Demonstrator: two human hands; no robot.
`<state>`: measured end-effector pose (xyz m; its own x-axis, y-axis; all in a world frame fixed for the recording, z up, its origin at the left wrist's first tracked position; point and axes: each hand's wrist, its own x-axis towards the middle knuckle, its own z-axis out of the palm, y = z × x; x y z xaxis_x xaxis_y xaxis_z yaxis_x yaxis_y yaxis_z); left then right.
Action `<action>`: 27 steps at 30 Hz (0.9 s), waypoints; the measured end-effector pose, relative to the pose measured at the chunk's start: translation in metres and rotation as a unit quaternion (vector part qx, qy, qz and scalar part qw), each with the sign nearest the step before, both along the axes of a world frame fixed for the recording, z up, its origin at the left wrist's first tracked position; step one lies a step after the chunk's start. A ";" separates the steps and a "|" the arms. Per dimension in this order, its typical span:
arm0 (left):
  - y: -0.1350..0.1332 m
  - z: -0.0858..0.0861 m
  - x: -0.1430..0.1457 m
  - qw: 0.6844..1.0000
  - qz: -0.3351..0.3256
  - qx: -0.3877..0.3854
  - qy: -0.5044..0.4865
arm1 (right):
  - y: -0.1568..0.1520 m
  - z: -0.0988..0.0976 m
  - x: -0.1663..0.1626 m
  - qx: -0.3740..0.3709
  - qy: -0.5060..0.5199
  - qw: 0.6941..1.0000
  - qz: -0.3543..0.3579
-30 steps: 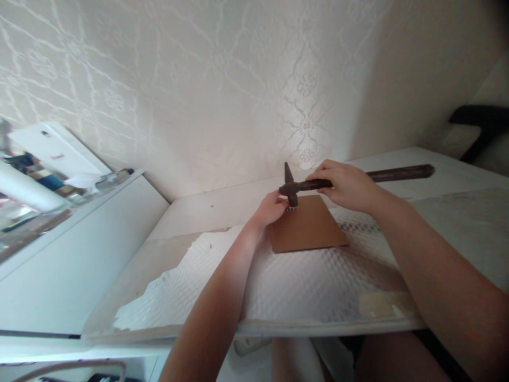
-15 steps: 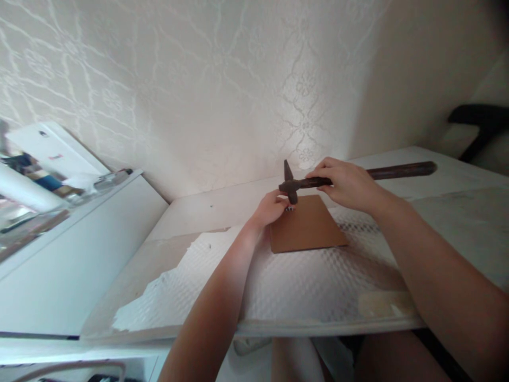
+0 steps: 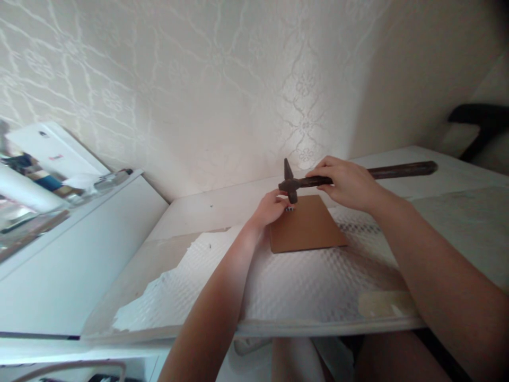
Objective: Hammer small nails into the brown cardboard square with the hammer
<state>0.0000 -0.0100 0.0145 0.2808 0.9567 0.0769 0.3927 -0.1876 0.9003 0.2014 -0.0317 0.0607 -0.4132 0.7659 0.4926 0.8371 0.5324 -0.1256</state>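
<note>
Holding a dark metal hammer [image 3: 293, 185] close behind its head, the right hand [image 3: 347, 184] has its fingers clenched around the long handle, the head just above a small nail [image 3: 290, 210]. The left hand [image 3: 271, 207] pinches this nail upright at the far corner of the flat brown board [image 3: 308, 228] on the desk [image 3: 222, 204]. I judge the step is starting the nail, so the next move calls for a short, light tap clear of the fingers.

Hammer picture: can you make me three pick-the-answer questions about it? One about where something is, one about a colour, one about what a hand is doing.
1. Where is the hammer head?
A. Over the board's far corner
B. On the floor
C. On the white cabinet

2. What colour is the flat board?
A. Blue
B. Brown
C. Green

3. What is the right hand doing?
A. Hanging empty
B. Lying flat on the table
C. Gripping the hammer's handle

Answers: 1 A, the head hangs by the left hand over the board's corner. 2 B, it looks brown. 3 C, the fingers wrap the handle near the head.
</note>
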 end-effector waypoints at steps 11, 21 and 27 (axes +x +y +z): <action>-0.001 0.001 0.000 1.000 -0.003 0.008 0.014 | 0.000 0.000 0.000 0.001 -0.002 1.000 -0.003; -0.001 0.002 0.001 1.000 0.003 -0.001 0.012 | -0.001 0.001 -0.001 -0.002 -0.007 1.000 -0.005; 0.000 0.001 -0.001 1.000 -0.009 -0.002 0.006 | -0.001 0.001 0.000 -0.009 -0.008 1.000 -0.001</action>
<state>-0.0014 -0.0095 0.0151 0.2984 0.9519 0.0698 0.4002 -0.1911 0.8963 0.2015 -0.0325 0.0618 -0.4200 0.7749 0.4723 0.8396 0.5293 -0.1218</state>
